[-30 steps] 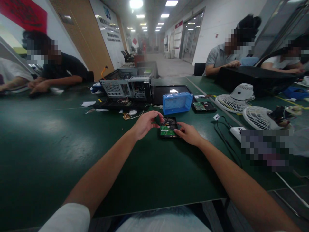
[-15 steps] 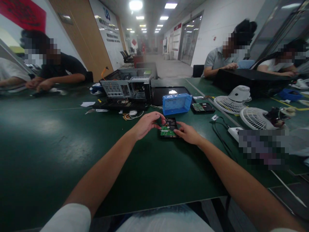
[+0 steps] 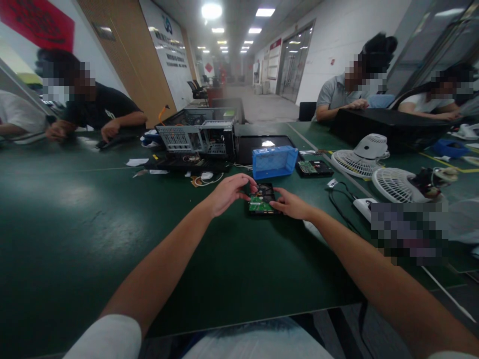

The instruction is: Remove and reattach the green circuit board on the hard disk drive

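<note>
A black hard drive (image 3: 262,198) with a green circuit board on top lies flat on the green table (image 3: 112,224), straight ahead of me. My left hand (image 3: 228,192) curls over its far left corner, fingertips pinching the edge. My right hand (image 3: 292,204) grips its near right side, fingers pressed against it. Both hands are closed on the drive.
Behind the drive stands a blue plastic box (image 3: 274,160), a second hard drive (image 3: 313,167), and an opened computer case (image 3: 198,134). Two white fans (image 3: 374,152) and black cables (image 3: 342,199) lie to the right. Other people sit at the left and far right.
My hands stay on the drive with hardly any shift. The person at the far left has moved a hand across the table.
</note>
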`<state>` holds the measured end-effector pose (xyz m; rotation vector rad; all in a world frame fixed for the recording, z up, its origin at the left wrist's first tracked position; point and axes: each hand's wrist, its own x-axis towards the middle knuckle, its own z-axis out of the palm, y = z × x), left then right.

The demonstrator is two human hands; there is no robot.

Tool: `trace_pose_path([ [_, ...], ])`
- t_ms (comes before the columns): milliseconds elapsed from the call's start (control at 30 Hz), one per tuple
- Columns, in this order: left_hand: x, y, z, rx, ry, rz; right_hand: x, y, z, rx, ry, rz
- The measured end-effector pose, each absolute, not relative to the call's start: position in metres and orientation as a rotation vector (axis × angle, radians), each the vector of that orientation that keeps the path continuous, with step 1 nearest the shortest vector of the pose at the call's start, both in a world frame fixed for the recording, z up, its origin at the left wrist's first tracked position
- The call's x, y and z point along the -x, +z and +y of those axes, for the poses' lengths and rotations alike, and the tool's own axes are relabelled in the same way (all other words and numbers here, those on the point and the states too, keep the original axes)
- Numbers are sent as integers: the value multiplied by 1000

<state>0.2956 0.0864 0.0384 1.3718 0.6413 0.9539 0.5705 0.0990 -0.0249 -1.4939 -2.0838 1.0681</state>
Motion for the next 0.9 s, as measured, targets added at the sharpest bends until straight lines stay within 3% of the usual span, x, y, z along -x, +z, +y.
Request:
trace_pose_path([
  [333,-296,39,86,-1341,947,637,-572,-8,118,1478,1516,-2043],
  [900,-296,40,86,-1345,961,640,-581,-11,136,1380,1674,-1985],
])
